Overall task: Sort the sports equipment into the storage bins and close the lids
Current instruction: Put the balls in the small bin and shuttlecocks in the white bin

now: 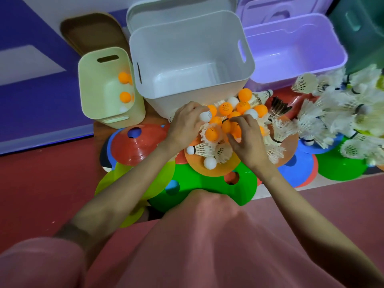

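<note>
Mid-frame, heaped orange ping-pong balls [226, 109] among shuttlecocks; one shuttlecock [199, 150] lying flat, long axis left-right, cork pointing left. Left hand [185, 123] curled round a white ball [204, 116]; right hand [247, 138] pinching an orange ball [226, 126]. Above, white bin [191, 59] open; upper left, yellow bin [110, 88] holding orange balls; upper right, purple bin [295, 50].

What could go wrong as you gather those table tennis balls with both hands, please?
The left hand and right hand each hold several balls, so one might slip and roll across the cones. Shuttlecocks lie among the balls and may get scooped along into the yellow bin.
</note>
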